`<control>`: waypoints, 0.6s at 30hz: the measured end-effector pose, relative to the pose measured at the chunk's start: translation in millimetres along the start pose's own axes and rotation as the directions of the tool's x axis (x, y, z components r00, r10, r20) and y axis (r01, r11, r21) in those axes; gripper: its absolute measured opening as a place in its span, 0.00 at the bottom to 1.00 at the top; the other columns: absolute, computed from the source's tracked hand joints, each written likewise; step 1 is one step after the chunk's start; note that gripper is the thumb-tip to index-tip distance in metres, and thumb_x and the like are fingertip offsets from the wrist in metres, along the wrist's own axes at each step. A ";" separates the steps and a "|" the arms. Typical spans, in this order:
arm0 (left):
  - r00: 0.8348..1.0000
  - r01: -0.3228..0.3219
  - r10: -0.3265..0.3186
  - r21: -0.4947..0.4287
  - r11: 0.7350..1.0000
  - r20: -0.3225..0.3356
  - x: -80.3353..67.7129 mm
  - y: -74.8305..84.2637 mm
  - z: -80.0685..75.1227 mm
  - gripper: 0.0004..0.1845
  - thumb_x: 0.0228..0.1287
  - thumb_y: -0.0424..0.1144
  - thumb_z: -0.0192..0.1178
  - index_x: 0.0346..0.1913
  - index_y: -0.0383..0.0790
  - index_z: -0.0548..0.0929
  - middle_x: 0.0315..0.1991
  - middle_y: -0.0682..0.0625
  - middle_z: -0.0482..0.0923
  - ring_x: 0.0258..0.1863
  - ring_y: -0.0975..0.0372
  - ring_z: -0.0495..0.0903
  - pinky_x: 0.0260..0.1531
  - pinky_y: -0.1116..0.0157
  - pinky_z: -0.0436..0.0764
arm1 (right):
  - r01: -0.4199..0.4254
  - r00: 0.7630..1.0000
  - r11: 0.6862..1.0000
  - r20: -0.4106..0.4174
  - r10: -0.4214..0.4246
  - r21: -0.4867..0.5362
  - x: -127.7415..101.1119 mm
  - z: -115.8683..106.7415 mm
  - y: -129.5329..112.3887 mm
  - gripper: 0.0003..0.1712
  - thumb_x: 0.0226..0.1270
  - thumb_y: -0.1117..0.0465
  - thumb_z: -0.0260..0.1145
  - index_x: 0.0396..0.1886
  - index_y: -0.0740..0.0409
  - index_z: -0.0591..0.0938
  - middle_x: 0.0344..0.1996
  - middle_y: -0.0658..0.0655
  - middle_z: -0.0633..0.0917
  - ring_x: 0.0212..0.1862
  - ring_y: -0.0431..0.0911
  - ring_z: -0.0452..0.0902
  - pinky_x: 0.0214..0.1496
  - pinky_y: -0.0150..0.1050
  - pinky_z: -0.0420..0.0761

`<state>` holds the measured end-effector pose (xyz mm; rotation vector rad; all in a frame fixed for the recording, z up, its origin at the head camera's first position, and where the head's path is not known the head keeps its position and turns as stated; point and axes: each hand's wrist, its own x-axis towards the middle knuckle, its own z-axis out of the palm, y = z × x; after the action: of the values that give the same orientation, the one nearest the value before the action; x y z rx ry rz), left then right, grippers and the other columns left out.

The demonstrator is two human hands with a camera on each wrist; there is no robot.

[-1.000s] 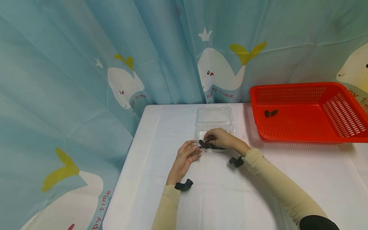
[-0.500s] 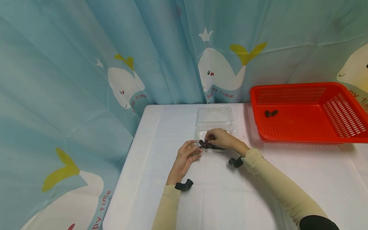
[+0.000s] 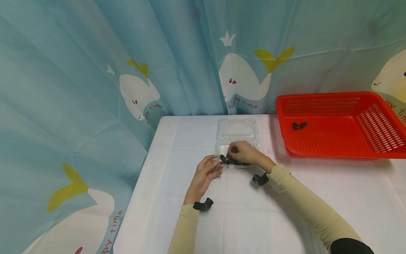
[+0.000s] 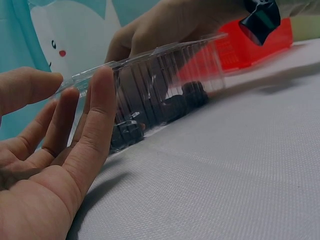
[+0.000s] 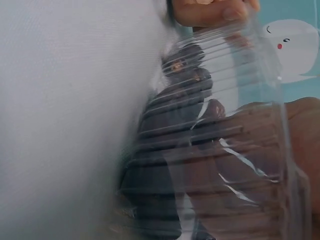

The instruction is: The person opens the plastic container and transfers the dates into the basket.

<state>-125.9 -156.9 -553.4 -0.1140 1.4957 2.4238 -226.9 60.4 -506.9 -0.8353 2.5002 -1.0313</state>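
Dark pieces (image 3: pixel 223 158) sit in the clear box (image 3: pixel 237 127), right hand (image 3: pixel 243 151) seemingly pinching one in its grip, left hand (image 3: pixel 203 173) loosely touching the corner, so probably mid-arranging, next calls for gentle release.

A light blue curtain (image 3: pixel 180 46) hangs behind and to the left of the white surface (image 3: pixel 247 222). Its print shows white whales (image 3: pixel 242 77) with yellow tails (image 3: pixel 274 60), white crowns (image 3: pixel 227 39) and red "happy time" lettering (image 3: pixel 247 105).
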 end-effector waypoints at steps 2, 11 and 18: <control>1.000 -0.001 0.001 0.005 1.000 0.002 0.1 -0.4 -0.5 0.23 0.79 0.35 0.58 0.71 0.35 0.68 0.44 0.53 0.80 0.50 0.61 0.87 0.50 0.66 0.88 | -0.019 1.000 0.999 -0.004 0.019 0.027 -0.3 -1.7 0.6 0.03 0.70 0.67 0.67 0.39 0.60 0.86 0.37 0.55 0.91 0.42 0.46 0.85 0.52 0.47 0.86; 1.000 -0.002 0.002 0.014 1.000 0.008 0.2 -0.1 -0.9 0.24 0.79 0.36 0.58 0.72 0.35 0.67 0.44 0.53 0.79 0.51 0.61 0.87 0.50 0.66 0.88 | -0.084 0.996 0.968 -0.011 0.089 0.237 -1.6 -8.9 3.4 0.06 0.73 0.65 0.65 0.45 0.62 0.86 0.39 0.59 0.89 0.36 0.45 0.85 0.39 0.36 0.85; 1.000 0.000 0.000 0.006 1.000 -0.001 0.2 -0.1 -0.3 0.23 0.79 0.36 0.58 0.71 0.36 0.69 0.44 0.52 0.80 0.51 0.61 0.87 0.50 0.66 0.88 | -0.197 0.977 0.848 0.032 0.209 0.492 -3.2 -17.9 3.1 0.12 0.75 0.64 0.63 0.53 0.65 0.84 0.44 0.60 0.88 0.44 0.54 0.87 0.50 0.46 0.91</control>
<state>-126.0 -157.1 -553.7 -0.1140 1.5034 2.4188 -234.2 73.9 -496.6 -0.3930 2.1210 -1.5107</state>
